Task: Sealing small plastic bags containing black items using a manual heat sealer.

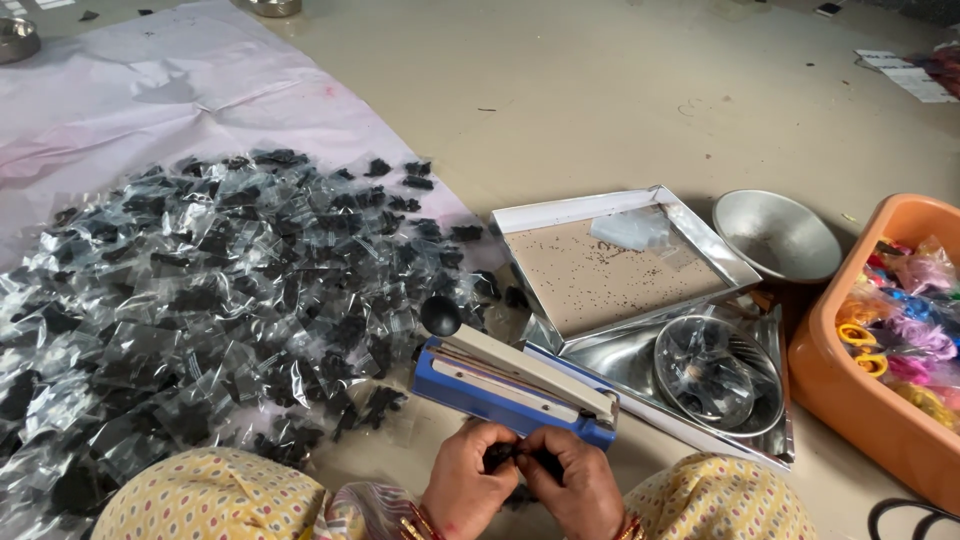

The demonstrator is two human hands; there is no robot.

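She sits on the floor with both hands together just above her lap. The left hand and the right hand are each pinched shut on one small clear packet of dark bits, held between them at the near edge of the blue heat sealer. To the left, a big heap of filled packets spreads over a pale pink sheet. Right of the sealer lie a shiny tray, a steel bowl and an orange tub of coloured trinkets.
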